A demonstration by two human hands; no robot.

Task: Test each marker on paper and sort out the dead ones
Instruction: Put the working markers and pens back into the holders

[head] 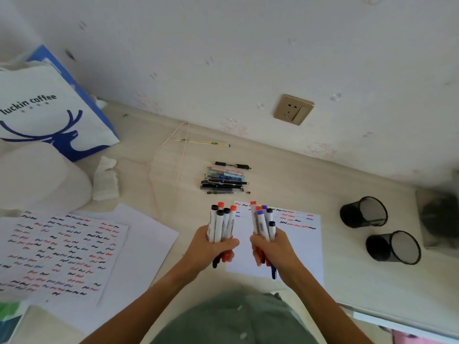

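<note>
Our left hand [213,247] and right hand [270,247] each hold a marker bundle, fingers curled round; the sheet [298,247] bears few squiggles, both cups [363,212] lie empty: sorting seems unfinished.

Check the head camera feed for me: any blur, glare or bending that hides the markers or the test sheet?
Head view: soft even light, no glare; both marker bundles and the scribbled sheet read clearly; wide-angle bending curves the wall line; the dark object at the right edge is smeared.
</note>
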